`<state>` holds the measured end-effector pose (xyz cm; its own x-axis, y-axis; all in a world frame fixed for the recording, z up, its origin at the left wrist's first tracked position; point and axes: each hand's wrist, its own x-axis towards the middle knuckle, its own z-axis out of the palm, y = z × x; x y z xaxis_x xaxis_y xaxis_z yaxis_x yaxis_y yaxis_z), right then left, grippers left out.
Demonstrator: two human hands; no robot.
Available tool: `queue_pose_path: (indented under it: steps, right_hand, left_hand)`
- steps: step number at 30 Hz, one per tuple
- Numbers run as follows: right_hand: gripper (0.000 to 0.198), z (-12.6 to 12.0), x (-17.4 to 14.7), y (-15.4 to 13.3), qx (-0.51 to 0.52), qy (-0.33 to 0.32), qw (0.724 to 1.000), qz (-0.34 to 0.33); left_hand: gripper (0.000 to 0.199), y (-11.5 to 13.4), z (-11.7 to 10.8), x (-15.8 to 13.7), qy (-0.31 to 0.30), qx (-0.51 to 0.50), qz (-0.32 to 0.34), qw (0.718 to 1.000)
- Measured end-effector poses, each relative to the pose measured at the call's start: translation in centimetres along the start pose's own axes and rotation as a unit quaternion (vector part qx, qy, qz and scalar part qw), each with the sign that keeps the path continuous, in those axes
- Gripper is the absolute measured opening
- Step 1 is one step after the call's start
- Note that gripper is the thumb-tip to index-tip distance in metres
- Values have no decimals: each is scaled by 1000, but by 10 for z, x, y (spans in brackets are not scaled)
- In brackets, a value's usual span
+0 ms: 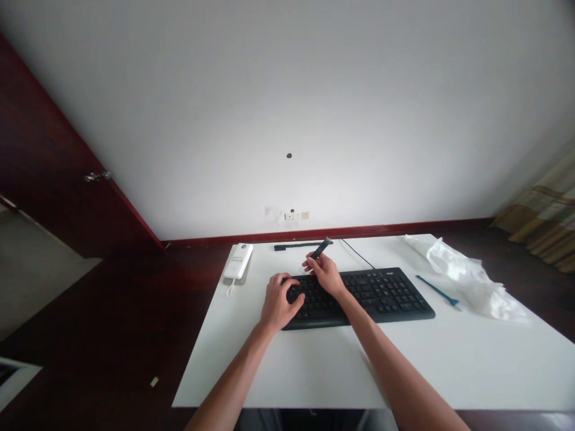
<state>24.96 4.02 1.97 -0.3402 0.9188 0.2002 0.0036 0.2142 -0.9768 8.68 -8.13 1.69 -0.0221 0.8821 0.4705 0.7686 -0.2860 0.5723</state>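
Observation:
A black keyboard (pixel 381 293) lies flat across the white table. At its left end, my left hand (pixel 279 301) holds it, with curved fingers near the back corner and the thumb over the keys. My right hand (pixel 327 274) hovers over the keyboard's back edge, its fingers closed around a small dark-handled brush (pixel 322 246). The handle tilts up and away; the lower end, by the fingertips, looks pale and is hard to make out. Some left-side keys are hidden beneath my hands.
A white phone-like device (pixel 238 261) with a strap lies at the back left. Behind the keyboard rest a long black brush (pixel 291 246) and a cable (pixel 357 254). To the right are a blue brush (pixel 438 291) and crumpled white plastic (pixel 467 272). A wall stands beyond the table (pixel 314 371).

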Motion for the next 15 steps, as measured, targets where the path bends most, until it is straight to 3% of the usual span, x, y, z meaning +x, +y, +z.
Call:
queue_pose_path:
  steps: [9, 15]
  right_hand:
    - [36, 3, -26, -3, -66, 6, 997, -37]
    - [27, 7, -30, -9, -107, -38, 992, -53]
  left_hand:
    - [36, -2, -1, 0, -34, -27, -22, 999]
    - [37, -2, -1, 0, -39, -28, -31, 998]
